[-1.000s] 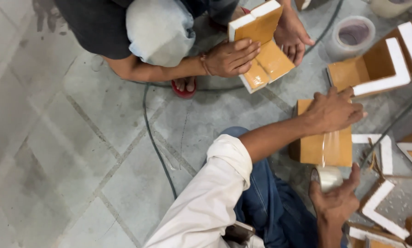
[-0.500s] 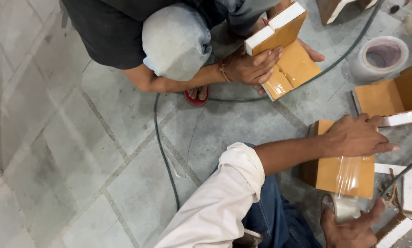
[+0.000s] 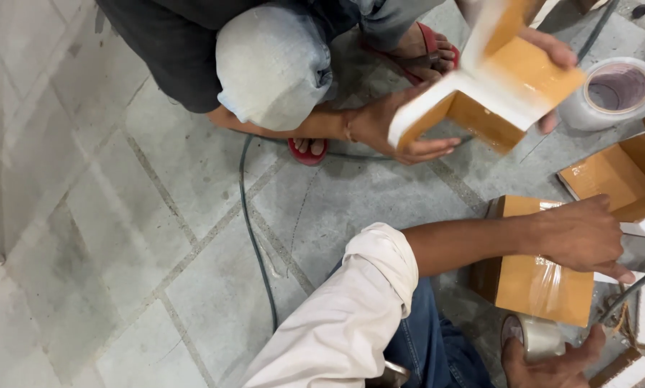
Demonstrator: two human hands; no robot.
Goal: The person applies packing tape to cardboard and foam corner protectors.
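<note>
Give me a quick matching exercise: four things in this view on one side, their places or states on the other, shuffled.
Things:
1. left hand
2. right hand
3. large tape roll
4. dark cable

Places or states:
A. lying alone on the floor, top right
B. resting on the taped brown block
C. running across the floor tiles
D. holding a clear tape roll

Pairs: 1-B, 2-D, 3-A, 4-C

One head-worn camera looks steeply down, close over the wearer's own arms and lap, onto the tiled floor; a crouching co-worker fills the top edge.
</note>
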